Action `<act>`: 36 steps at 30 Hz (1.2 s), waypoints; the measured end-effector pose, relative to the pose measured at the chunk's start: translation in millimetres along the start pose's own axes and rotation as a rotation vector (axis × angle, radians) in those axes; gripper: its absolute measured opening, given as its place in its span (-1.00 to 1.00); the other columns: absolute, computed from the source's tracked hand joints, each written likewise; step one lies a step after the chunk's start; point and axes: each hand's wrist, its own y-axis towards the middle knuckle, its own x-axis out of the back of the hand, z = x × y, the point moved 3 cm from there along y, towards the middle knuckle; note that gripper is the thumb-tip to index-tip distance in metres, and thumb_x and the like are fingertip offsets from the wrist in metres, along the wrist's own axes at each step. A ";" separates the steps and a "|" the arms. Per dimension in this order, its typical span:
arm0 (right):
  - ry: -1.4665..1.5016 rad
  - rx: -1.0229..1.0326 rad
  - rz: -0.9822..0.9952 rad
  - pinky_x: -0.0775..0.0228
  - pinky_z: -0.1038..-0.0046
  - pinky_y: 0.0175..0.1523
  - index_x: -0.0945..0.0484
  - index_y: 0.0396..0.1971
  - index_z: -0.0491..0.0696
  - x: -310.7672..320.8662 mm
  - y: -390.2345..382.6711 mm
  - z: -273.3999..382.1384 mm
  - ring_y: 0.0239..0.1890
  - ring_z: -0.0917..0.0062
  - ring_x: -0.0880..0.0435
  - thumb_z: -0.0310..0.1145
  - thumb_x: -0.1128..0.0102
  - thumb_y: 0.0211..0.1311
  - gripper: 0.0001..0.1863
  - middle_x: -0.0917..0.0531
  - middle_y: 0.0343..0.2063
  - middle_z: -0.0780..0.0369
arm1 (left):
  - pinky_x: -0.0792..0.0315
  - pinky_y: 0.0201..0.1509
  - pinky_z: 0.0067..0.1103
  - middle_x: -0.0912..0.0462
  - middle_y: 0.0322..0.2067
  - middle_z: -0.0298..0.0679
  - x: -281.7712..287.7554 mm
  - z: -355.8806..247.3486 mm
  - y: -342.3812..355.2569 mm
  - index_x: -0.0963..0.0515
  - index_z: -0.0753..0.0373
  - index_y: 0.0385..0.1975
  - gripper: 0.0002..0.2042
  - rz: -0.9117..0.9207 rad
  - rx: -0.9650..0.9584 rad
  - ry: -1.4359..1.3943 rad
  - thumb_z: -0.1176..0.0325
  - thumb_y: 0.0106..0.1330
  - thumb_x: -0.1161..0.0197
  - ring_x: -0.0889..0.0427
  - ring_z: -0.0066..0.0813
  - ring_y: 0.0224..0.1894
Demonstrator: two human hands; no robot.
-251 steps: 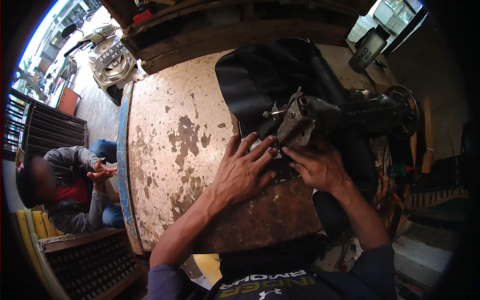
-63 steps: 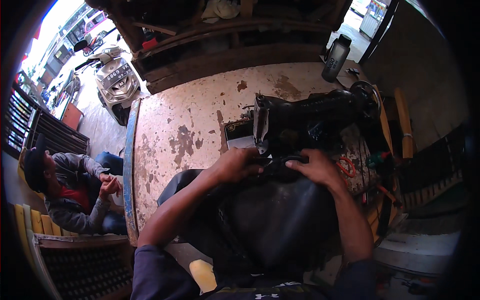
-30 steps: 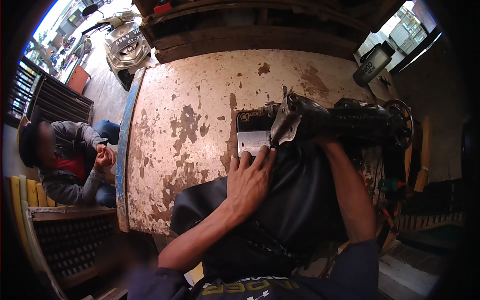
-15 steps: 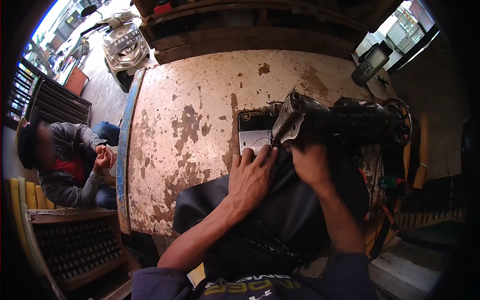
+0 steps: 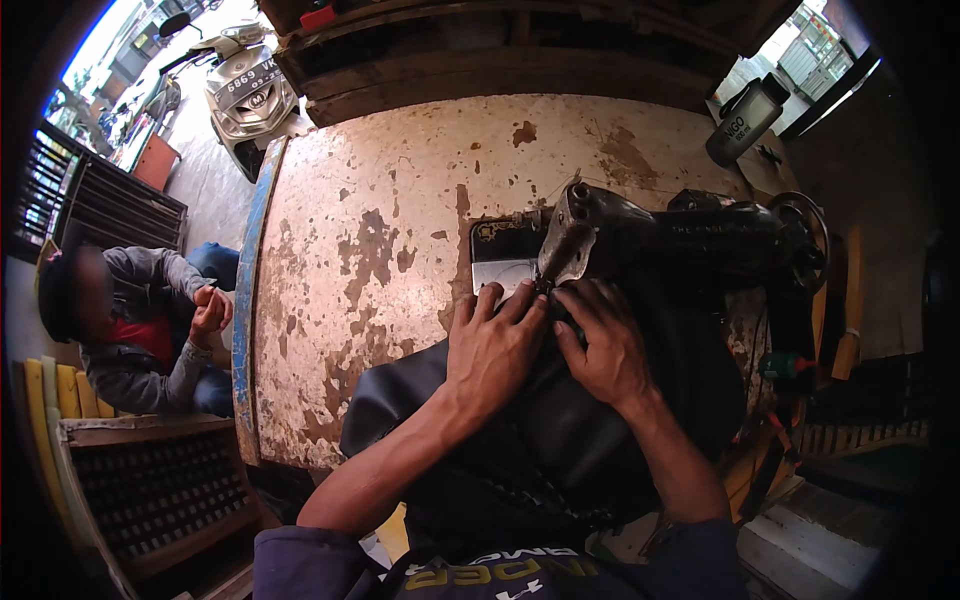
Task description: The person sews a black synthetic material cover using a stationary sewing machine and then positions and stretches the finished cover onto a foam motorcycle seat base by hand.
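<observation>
One black metal sewing machine (image 5: 690,235) with a single spoked handwheel (image 5: 803,240) stands on a wooden table (image 5: 340,190) with worn pale paint. One large, smooth, black leather-like sheet (image 5: 560,420) lies at the machine's near side, its upper edge by the needle area, and spreads down toward the person's lap. Two bare hands rest palm down on it, just in front of the machine's head. The left hand (image 5: 497,335) has its fingers spread, the tips by one rectangular silver plate (image 5: 500,272) on the machine's bed; it is open, pressing flat. The right hand (image 5: 605,350) lies close beside it, open too, thumb apart from the fingers; neither closes round anything visible.

Beyond the machine's handwheel end stands one grey translucent bottle (image 5: 745,120) with a dark cap. Well to the machine's left, past the table's blue-painted edge, sit one person (image 5: 150,320) in a grey jacket, two hands together, and one silver motorcycle (image 5: 248,95).
</observation>
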 end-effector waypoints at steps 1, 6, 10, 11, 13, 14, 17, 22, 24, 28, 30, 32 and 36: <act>0.019 0.001 0.001 -0.36 0.02 0.44 -0.64 0.18 -0.08 2.5 2.7 -0.4 0.28 0.02 -0.57 -0.31 -0.36 0.33 -0.56 -0.65 0.16 0.05 | -0.43 0.28 -0.17 -0.67 0.28 -0.25 -0.2 0.2 0.3 -0.68 0.09 0.21 -0.59 0.001 -0.006 0.017 0.23 0.36 -0.35 -0.60 -0.06 0.20; 0.032 0.062 0.010 -0.41 0.09 0.31 -0.63 0.15 -0.12 7.7 15.5 -4.1 0.13 0.05 -0.59 -0.34 -0.33 0.34 -0.59 -0.66 0.03 0.05 | -0.44 0.32 -0.21 -0.62 0.34 -0.23 8.1 11.5 -0.9 -0.65 0.10 0.26 -0.57 0.130 -0.151 -0.031 0.22 0.41 -0.31 -0.57 -0.12 0.26; 0.014 0.079 0.030 -0.41 0.11 0.26 -0.62 0.17 -0.10 7.3 14.5 -8.9 0.09 0.07 -0.60 -0.32 -0.30 0.38 -0.60 -0.68 0.01 0.07 | -0.46 0.31 -0.24 -0.60 0.34 -0.24 28.6 23.2 4.1 -0.61 0.12 0.31 -0.55 0.223 -0.282 -0.018 0.20 0.45 -0.29 -0.55 -0.14 0.29; 0.019 0.094 0.028 -0.41 0.10 0.26 -0.63 0.17 -0.09 8.2 15.2 -10.8 0.09 0.07 -0.60 -0.32 -0.30 0.38 -0.60 -0.68 0.00 0.08 | -0.43 0.33 -0.22 -0.59 0.34 -0.23 29.5 23.6 7.9 -0.58 0.11 0.34 -0.53 0.265 -0.289 -0.023 0.19 0.46 -0.27 -0.55 -0.15 0.29; 0.034 0.120 0.021 -0.41 0.10 0.25 -0.63 0.17 -0.07 8.2 16.9 -13.2 0.09 0.08 -0.61 -0.33 -0.30 0.38 -0.61 -0.70 0.00 0.09 | -0.38 0.40 -0.12 -0.55 0.37 -0.20 29.8 20.7 8.0 -0.56 0.13 0.36 -0.53 0.288 -0.281 -0.012 0.21 0.47 -0.22 -0.53 -0.14 0.30; 0.037 0.117 0.021 -0.41 0.09 0.24 -0.64 0.16 -0.06 7.3 18.5 -13.2 0.08 0.09 -0.63 -0.33 -0.29 0.38 -0.62 -0.70 -0.01 0.09 | -0.35 0.43 -0.08 -0.53 0.38 -0.18 29.3 20.0 7.1 -0.55 0.14 0.36 -0.53 0.302 -0.277 -0.005 0.21 0.48 -0.19 -0.52 -0.14 0.31; 0.043 0.109 0.035 -0.42 0.09 0.22 -0.65 0.13 -0.06 7.9 22.4 -15.1 0.04 0.10 -0.65 -0.34 -0.28 0.38 -0.64 -0.72 -0.04 0.08 | -0.31 0.46 -0.05 -0.52 0.38 -0.17 26.3 17.8 6.4 -0.54 0.15 0.37 -0.53 0.277 -0.242 0.026 0.25 0.47 -0.17 -0.53 -0.14 0.29; 0.023 0.050 0.113 -0.42 0.11 0.31 -0.71 0.07 -0.03 11.3 20.3 -26.8 0.01 0.11 -0.69 -0.33 -0.30 0.38 -0.69 -0.74 -0.08 0.11 | -0.41 0.33 -0.20 -0.54 0.33 -0.17 23.8 16.5 16.4 -0.59 0.15 0.31 -0.54 0.286 -0.261 0.018 0.25 0.42 -0.27 -0.52 -0.13 0.25; -0.004 0.126 -0.024 -0.37 0.11 0.44 -0.72 0.05 -0.01 10.2 3.8 -5.2 0.10 0.21 -0.68 -0.24 -0.37 0.36 -0.68 -0.73 -0.02 0.15 | -0.41 0.33 -0.21 -0.55 0.31 -0.18 25.3 22.3 21.6 -0.60 0.14 0.30 -0.54 0.302 -0.251 -0.059 0.25 0.41 -0.28 -0.52 -0.12 0.25; -0.021 0.324 0.123 -0.32 0.08 0.54 -0.77 -0.04 0.05 20.3 -33.9 20.4 0.05 0.35 -0.70 -0.06 -0.48 0.30 -0.64 -0.73 -0.10 0.23 | -0.41 0.34 -0.19 -0.54 0.31 -0.20 24.1 31.9 16.2 -0.60 0.11 0.31 -0.54 0.246 -0.259 -0.089 0.25 0.40 -0.32 -0.49 -0.08 0.27; 0.050 0.295 0.115 -0.38 0.06 0.47 -0.79 -0.32 0.03 27.2 -36.7 10.2 -0.12 0.40 -0.70 -0.01 -0.51 0.27 -0.69 -0.68 -0.32 0.29 | -0.39 0.36 -0.17 -0.53 0.33 -0.20 21.4 34.4 12.6 -0.60 0.08 0.32 -0.53 0.226 -0.272 -0.080 0.24 0.40 -0.34 -0.47 -0.04 0.30; 0.114 0.266 0.156 -0.40 0.09 0.43 -0.77 -0.44 0.00 38.1 -29.8 -1.1 -0.20 0.40 -0.69 -0.02 -0.51 0.28 -0.67 -0.65 -0.41 0.30 | -0.37 0.40 -0.14 -0.51 0.36 -0.20 21.1 33.6 11.0 -0.59 0.05 0.34 -0.51 0.253 -0.272 -0.070 0.23 0.40 -0.35 -0.45 0.00 0.33; 0.102 0.078 0.161 -0.45 0.09 0.34 -0.77 -0.41 -0.06 37.1 -13.8 11.3 -0.18 0.34 -0.70 -0.02 -0.49 0.29 -0.63 -0.67 -0.40 0.25 | -0.29 0.47 -0.05 -0.48 0.41 -0.21 21.5 34.9 9.1 -0.58 0.01 0.36 -0.50 0.279 -0.394 -0.055 0.21 0.40 -0.35 -0.37 0.08 0.41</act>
